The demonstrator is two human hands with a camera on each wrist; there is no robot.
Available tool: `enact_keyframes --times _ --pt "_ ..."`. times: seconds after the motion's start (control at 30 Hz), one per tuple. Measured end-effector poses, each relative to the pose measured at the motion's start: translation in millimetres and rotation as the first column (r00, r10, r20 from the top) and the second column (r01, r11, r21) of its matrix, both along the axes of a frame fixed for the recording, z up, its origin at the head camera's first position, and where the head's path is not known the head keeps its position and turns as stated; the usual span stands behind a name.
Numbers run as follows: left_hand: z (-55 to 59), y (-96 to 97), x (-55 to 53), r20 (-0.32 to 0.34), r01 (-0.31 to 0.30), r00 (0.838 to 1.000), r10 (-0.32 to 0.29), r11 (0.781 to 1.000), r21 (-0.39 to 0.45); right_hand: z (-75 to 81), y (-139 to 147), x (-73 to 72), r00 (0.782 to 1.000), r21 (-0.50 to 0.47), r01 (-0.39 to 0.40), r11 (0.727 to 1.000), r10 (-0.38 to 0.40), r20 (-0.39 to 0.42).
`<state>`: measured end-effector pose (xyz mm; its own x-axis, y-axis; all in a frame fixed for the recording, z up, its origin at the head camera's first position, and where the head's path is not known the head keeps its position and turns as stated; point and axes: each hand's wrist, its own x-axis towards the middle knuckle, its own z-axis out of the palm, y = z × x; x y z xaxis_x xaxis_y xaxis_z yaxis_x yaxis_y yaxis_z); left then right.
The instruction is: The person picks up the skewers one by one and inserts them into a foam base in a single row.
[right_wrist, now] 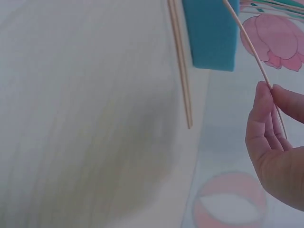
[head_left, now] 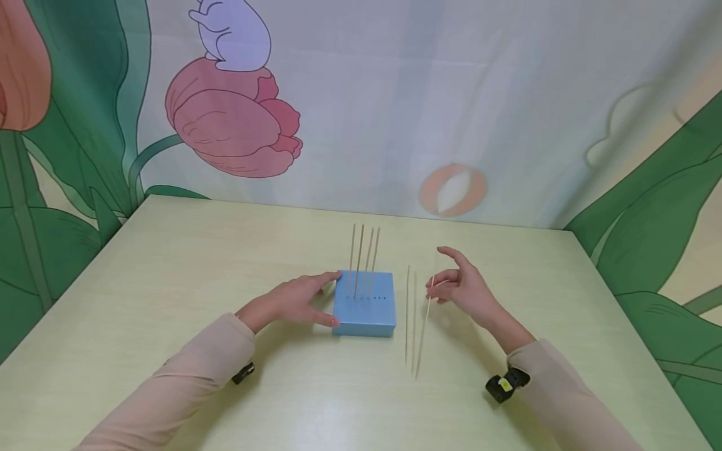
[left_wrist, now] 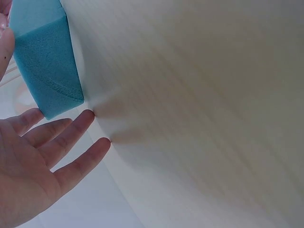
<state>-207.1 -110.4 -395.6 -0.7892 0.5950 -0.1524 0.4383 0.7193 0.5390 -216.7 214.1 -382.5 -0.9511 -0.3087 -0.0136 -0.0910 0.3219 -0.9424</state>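
Note:
A blue foam block (head_left: 366, 318) lies on the table with several thin wooden sticks (head_left: 362, 250) standing upright in a row of holes; a few holes at the right of that row hold nothing. My left hand (head_left: 296, 302) is at the block's left side, thumb at the near corner and a fingertip at the far one. Its fingers look straight and spread in the left wrist view. To the right of the block, my right hand (head_left: 459, 288) pinches a wooden stick (right_wrist: 256, 57) between thumb and fingers. That stick slants, its lower end pointing toward me.
Two loose wooden sticks (head_left: 407, 319) lie side by side on the pale table (head_left: 186, 269), between the block and my right hand. Behind the table's far edge hangs a curtain (head_left: 361, 125) printed with flowers. A small black camera (head_left: 501, 387) is strapped to my right wrist.

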Motion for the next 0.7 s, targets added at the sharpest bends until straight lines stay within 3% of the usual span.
enact_keyframes --times 0.4,0.7 --pt "-0.9 -1.1 -0.6 -0.007 0.003 1.000 -0.003 1.000 0.002 26.8 -5.9 9.7 0.997 -0.035 0.041 0.999 -0.043 -0.068" --pt "-0.6 -0.7 -0.5 -0.002 0.003 1.000 -0.003 1.000 0.006 43.6 -11.4 18.5 0.983 -0.018 0.034 0.999 -0.036 -0.178"
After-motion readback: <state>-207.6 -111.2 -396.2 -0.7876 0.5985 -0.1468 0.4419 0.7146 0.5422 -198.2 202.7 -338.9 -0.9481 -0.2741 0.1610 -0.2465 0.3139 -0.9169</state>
